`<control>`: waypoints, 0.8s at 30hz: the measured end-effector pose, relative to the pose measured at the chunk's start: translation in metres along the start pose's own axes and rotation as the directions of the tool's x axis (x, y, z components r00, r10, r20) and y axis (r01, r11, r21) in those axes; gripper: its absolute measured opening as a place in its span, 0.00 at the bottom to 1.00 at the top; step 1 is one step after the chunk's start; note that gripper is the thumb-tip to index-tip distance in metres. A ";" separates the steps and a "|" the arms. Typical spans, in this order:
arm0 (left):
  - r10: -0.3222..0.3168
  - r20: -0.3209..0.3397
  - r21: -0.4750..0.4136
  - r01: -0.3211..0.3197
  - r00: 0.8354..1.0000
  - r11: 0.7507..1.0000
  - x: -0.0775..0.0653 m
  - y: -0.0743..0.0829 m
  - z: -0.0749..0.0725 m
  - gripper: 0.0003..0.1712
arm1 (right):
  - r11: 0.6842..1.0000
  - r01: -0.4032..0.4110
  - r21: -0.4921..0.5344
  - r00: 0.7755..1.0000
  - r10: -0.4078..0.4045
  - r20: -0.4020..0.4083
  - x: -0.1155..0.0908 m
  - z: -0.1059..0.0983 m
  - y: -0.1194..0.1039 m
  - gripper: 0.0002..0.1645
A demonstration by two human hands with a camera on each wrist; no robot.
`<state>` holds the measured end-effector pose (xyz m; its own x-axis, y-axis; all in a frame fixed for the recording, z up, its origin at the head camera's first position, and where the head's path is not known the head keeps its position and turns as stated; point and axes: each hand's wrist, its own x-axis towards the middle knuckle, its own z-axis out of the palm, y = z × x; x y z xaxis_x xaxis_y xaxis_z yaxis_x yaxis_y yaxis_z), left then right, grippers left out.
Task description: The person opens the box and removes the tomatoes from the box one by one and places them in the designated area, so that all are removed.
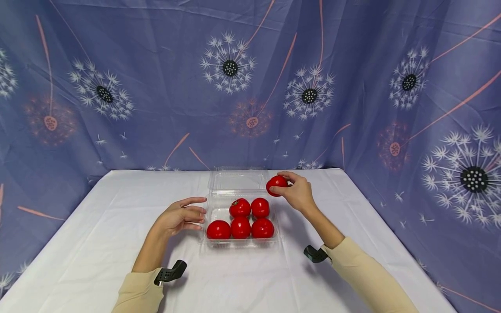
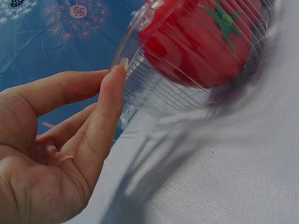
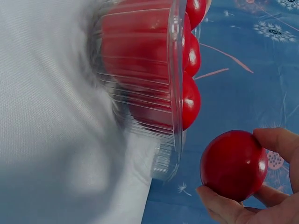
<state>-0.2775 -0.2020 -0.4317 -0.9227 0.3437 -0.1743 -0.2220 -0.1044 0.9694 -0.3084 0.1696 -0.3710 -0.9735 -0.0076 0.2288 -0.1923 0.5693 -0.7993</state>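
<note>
A clear plastic clamshell box [image 1: 242,241] stands on the white cloth with its lid [image 1: 239,180] folded back behind it. Several red tomatoes [image 1: 240,228] sit inside in two rows; one [image 2: 201,42] shows a green calyx. Bare plastic shows in the box's back left corner. My right hand [image 1: 298,193] holds another tomato [image 3: 234,164] between thumb and fingers, raised over the box's back right corner. On the left side, my left hand [image 1: 181,216] has its fingers loosely extended, fingertips at the box's rim [image 2: 122,49]. Whether they press on it I cannot tell.
A white cloth [image 1: 78,261] covers the table. Behind and beside it hangs a blue curtain [image 1: 168,87] with dandelion prints. Each forearm carries a black wrist camera [image 1: 171,273] over a beige sleeve [image 1: 138,292].
</note>
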 end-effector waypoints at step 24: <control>0.003 0.008 -0.020 -0.003 1.000 1.000 0.002 -0.001 -0.001 0.40 | 0.999 -0.052 0.007 0.999 0.052 0.007 -0.001 -0.001 0.005 0.30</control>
<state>-0.2790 -0.2024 -0.4335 -0.9209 0.3511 -0.1695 -0.2254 -0.1244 0.9663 -0.3083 0.1730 -0.3745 -0.9830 0.0166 0.1829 -0.1419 0.5633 -0.8140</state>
